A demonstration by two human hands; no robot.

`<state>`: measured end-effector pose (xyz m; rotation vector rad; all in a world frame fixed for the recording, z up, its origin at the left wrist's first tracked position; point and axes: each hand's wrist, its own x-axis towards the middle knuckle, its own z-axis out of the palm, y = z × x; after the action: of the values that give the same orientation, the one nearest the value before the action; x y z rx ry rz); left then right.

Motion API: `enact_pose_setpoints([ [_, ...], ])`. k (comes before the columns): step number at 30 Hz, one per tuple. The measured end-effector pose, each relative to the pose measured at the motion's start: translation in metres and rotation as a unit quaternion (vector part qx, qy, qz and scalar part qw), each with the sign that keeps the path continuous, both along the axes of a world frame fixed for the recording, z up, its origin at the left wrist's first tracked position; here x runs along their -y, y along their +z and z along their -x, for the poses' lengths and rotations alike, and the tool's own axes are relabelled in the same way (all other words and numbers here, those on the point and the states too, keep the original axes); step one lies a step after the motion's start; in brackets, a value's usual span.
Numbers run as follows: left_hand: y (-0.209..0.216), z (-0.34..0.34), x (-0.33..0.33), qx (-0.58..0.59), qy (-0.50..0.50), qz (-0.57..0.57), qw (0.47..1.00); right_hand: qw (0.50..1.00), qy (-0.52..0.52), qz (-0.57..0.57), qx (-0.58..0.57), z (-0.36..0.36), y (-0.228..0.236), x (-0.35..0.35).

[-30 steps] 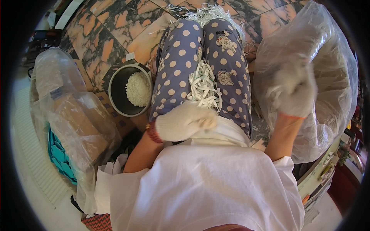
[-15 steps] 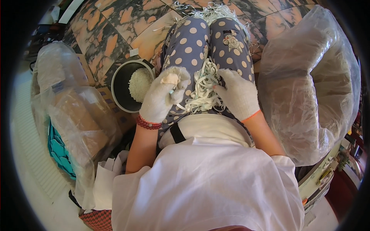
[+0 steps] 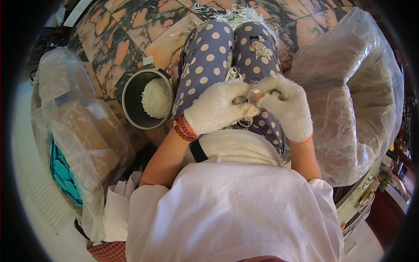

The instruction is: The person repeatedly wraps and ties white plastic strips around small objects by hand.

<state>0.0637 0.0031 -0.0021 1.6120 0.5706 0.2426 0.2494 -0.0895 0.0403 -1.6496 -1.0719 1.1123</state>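
Both my hands wear white knit gloves and meet above my lap, fingertips close together. My left hand [image 3: 218,105] is closed, its thumb and fingers curled inward; what they grip is mostly hidden. My right hand [image 3: 288,105] is closed in a pinch, with a bare fingertip poking out of the glove. A thin white strip [image 3: 252,93] shows between the two hands. Below and behind them, loose white strips [image 3: 233,74] lie on my polka-dot trousers [image 3: 205,56], largely covered by the hands.
A dark pail [image 3: 131,111] with white pellets [image 3: 155,98] stands left of my knees. More white strips [image 3: 240,17] lie beyond my knees on marbled tiles. A large clear plastic bag [image 3: 331,109] stands right; another [image 3: 65,83], with cardboard and teal pieces [image 3: 63,174], is at left.
My left hand has moved right and my right hand has lifted off the strips in my lap. The hands, apart before, now come together with a strip between them.
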Motion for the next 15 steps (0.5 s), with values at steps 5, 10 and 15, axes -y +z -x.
enact_pose_setpoints([
  [5, -0.005, 0.0, 0.001, 0.034, -0.042, -0.059, 0.997, 0.976, -0.083, 0.005, -0.2, -0.006, 0.015, -0.005],
  [10, -0.011, 0.014, 0.007, -0.015, -0.075, -0.07, 0.995, 0.89, -0.121, -0.106, -0.426, -0.038, 0.017, 0.001],
  [15, -0.017, 0.036, 0.005, -0.002, -0.109, 0.067, 0.992, 0.919, -0.305, -0.207, -0.144, -0.139, 0.032, 0.041],
])
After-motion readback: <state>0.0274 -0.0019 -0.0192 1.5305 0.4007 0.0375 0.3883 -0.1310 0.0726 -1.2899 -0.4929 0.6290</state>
